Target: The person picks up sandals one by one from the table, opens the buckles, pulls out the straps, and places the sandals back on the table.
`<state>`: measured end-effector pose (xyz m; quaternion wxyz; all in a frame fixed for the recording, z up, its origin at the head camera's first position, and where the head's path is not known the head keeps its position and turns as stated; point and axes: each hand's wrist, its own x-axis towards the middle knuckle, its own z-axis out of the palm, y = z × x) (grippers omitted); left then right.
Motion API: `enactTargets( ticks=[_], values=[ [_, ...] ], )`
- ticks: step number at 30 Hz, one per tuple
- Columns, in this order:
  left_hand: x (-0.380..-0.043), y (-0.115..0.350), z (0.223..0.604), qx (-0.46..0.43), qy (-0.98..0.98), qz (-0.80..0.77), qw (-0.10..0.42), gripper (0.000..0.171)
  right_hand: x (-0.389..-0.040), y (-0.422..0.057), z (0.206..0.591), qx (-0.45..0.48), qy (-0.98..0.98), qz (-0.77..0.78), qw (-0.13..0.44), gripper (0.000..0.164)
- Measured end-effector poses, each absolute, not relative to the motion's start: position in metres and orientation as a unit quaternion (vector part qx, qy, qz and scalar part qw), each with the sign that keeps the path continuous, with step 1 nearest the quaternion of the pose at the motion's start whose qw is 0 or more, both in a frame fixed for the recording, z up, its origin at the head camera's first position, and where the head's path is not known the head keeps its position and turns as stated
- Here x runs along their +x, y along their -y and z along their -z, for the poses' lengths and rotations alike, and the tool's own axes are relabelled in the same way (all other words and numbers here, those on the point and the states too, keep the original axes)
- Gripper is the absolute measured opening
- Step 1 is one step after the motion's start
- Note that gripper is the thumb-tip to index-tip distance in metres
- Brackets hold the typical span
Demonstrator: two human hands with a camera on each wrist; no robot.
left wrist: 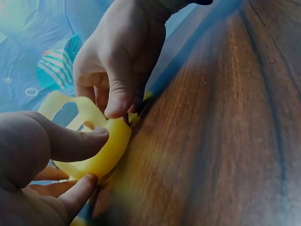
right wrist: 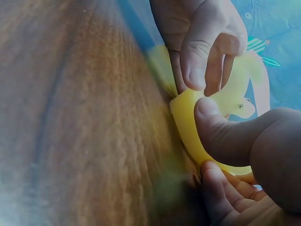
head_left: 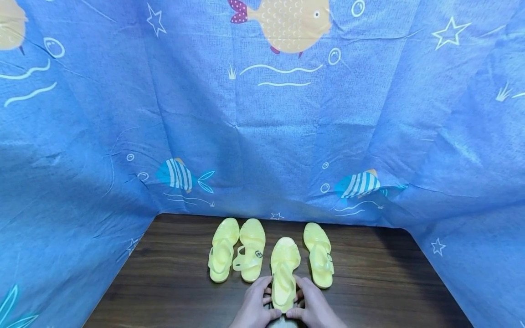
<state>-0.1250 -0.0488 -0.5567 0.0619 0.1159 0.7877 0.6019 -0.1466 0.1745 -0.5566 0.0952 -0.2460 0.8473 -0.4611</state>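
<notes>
Both hands grip one yellow jelly sandal [head_left: 285, 255] at its heel end, close over the table in the head view. My left hand [head_left: 255, 303] holds the left side and my right hand [head_left: 313, 304] the right, thumbs on the heel. The left wrist view shows the left thumb on top of the heel [left wrist: 113, 146] and fingers beneath it. Likewise in the right wrist view, the right thumb [right wrist: 211, 125] presses the heel from above, fingers curled under. A matching sandal [head_left: 320, 257] lies to the right, with its toe toward the back.
Two more yellow sandals, one outer [head_left: 223, 250] and one inner [head_left: 251, 250], lie side by side to the left on the dark wooden table [head_left: 164, 273]. Blue cloth [head_left: 275, 150] printed with fish and stars hangs behind the table and along both sides.
</notes>
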Motion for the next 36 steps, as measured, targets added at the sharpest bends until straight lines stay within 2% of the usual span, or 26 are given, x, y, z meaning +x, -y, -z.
enactTargets(
  ticks=[4,14,26,36],
  values=[
    [-0.128,0.045,0.554,0.095,-0.795,-0.596,0.060,0.083,-0.150,-0.171,0.555,-0.212,-0.849,0.473,0.102,0.094],
    [-0.134,0.033,0.557,0.075,-0.799,-0.597,0.017,0.080,-0.155,-0.166,0.557,-0.203,-0.864,0.458,0.045,0.086],
    [-0.140,0.023,0.553,0.046,-0.815,-0.577,-0.026,0.079,-0.158,-0.160,0.560,-0.168,-0.863,0.477,0.018,0.081],
    [-0.144,0.020,0.554,0.045,-0.816,-0.575,-0.021,0.081,-0.161,-0.155,0.561,-0.160,-0.862,0.480,-0.014,0.079]
  ],
)
